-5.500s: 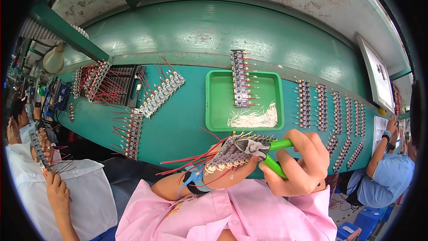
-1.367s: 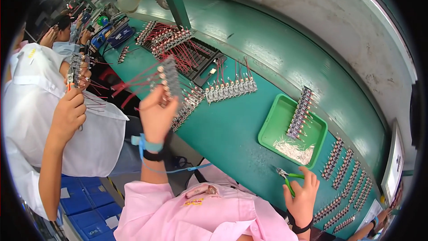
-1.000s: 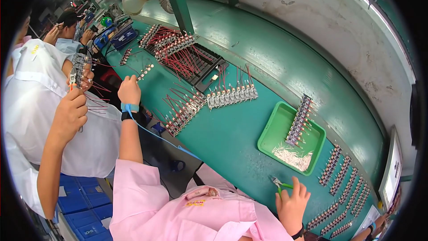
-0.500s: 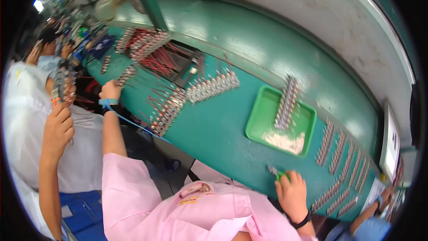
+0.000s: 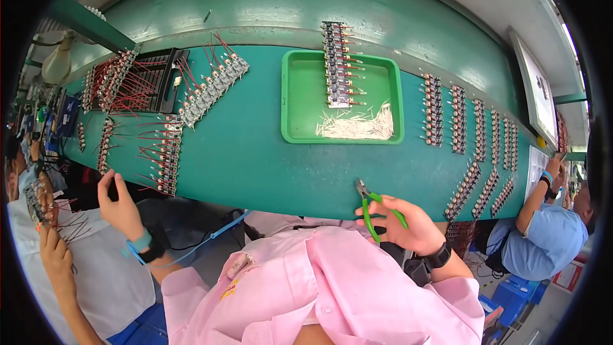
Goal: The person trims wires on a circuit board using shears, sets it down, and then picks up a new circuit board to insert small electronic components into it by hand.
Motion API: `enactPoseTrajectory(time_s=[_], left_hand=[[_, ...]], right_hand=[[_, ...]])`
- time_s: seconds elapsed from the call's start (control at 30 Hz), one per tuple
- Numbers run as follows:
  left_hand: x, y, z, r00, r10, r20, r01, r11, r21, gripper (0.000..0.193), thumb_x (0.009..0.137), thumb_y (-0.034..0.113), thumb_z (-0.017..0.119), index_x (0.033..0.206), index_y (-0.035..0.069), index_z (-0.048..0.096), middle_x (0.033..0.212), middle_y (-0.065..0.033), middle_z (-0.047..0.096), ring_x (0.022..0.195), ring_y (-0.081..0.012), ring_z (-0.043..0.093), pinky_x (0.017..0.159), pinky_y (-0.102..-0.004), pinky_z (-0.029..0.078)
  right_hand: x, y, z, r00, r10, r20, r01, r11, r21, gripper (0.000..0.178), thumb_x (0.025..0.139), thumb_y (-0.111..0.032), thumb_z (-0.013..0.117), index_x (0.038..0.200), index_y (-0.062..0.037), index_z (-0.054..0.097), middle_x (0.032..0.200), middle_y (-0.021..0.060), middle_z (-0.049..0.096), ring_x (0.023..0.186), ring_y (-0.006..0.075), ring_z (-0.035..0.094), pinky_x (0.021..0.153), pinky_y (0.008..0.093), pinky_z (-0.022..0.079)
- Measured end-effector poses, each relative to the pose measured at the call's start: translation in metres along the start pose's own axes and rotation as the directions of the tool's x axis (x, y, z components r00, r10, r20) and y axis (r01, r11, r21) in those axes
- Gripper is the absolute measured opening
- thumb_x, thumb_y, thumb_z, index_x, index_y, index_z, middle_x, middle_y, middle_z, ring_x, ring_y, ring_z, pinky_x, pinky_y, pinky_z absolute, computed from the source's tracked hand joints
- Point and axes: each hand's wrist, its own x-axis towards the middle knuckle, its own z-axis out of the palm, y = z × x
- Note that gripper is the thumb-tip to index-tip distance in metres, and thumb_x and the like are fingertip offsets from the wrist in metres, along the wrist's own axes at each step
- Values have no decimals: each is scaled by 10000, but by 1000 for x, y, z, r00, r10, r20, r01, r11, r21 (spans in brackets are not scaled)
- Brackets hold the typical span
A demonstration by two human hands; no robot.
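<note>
Green-handled cutting pliers sit clamped in my right hand, just off the near edge of the teal surface. My left hand hangs open and empty off that edge, near a strip of small red-wired boards. Farther back I see a green tray holding another board strip and pale wire clippings.

L hand open, raised at left; R hand w/ fingers curled shut.
</note>
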Motion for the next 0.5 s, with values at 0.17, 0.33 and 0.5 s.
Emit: enactPoseTrajectory(time_s=[0.17,0.33,0.5], left_hand=[[-33,68,4,999,9,53,8,949,-315,150,827,93,540,918,-21,574,905,-75,600,855,-133,542,787,-249,406],[-37,109,28,972,11,236,134,798,-588,110,810,28,530,895,-28,572,902,-69,597,834,-134,541,772,-258,411],[-33,148,49,864,255,435,48,817,-575,163,763,20,570,921,-18,566,887,-90,602,814,-148,559,748,-261,425]], right_hand=[[2,5,-3,998,51,-28,-46,985,168,295,841,-342,459,969,-85,529,1097,129,510,1020,238,475,765,349,401],[9,1,-4,992,108,-65,-96,980,175,323,845,-347,441,1036,-92,495,1087,116,516,983,202,480,759,316,396],[9,-20,5,999,-10,-49,11,1000,22,345,847,-362,429,1060,-95,480,1067,105,523,953,181,481,756,303,391]])
